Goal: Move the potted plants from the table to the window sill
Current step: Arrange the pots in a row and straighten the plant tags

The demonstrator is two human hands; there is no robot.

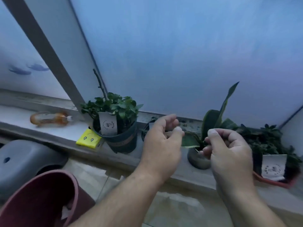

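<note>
An orange bottle (50,119) lay on its side toward the left end of the window sill (188,175), well apart from the pots. A yellow packet (88,139) sat at the sill's front edge, just beside the dark pot (121,141) of a bushy small-leaved plant (113,105) with a bare twig rising from it and a white tag (108,123) stuck in front. A grey stool (26,159) and a dark red one (41,200) stood below the sill, at the left.

In the middle of the sill stood a small round grey pot (196,158) holding a plant with long, broad, pointed leaves (226,102), one reaching high against the frosted pane. Behind the left hand (161,145) a further dark pot (146,130) showed only in part. At the right end, near the corner, a red pot (277,182) carried a dark leafy plant (265,140) and its own white tag (273,167).

The left hand pinched a low green leaf (191,140) between thumb and curled fingers. The right hand (229,151) hung over the grey pot with fingers curled near the plant's base; whether it gripped anything could not be told.
</note>
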